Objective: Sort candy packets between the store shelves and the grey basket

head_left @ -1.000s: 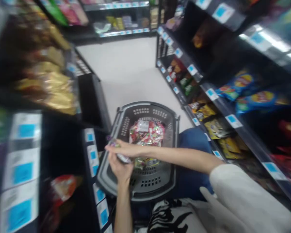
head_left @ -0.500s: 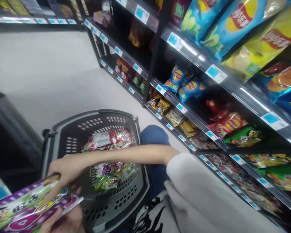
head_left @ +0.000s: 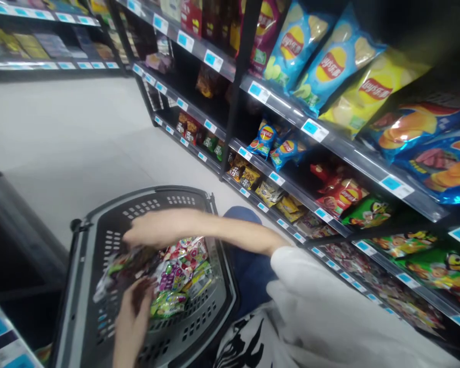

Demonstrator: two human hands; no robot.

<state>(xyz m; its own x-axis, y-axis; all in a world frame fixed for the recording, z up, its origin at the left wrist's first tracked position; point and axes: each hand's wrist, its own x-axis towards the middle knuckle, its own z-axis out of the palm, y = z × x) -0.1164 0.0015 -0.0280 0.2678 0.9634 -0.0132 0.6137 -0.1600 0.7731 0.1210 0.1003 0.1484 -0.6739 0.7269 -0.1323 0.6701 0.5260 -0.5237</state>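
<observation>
A grey basket (head_left: 81, 286) sits at left, a blurred packet (head_left: 120, 265) over its near-left part — the left hand (head_left: 132, 314) half-curled just beside it, the right hand (head_left: 155, 228) arched above, though blur hides whether either grips it. Shiny sweets (head_left: 180, 271) lie farther right in the basket; beyond a white sleeve (head_left: 310, 286), chip bags (head_left: 325, 66) line dark shelves (head_left: 352, 148).

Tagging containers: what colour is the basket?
Dark grey basket with a lighter grey rim; best in head view.

Both hands (head_left: 153, 228) over a basket (head_left: 81, 286) of packets (head_left: 176, 273)
</observation>
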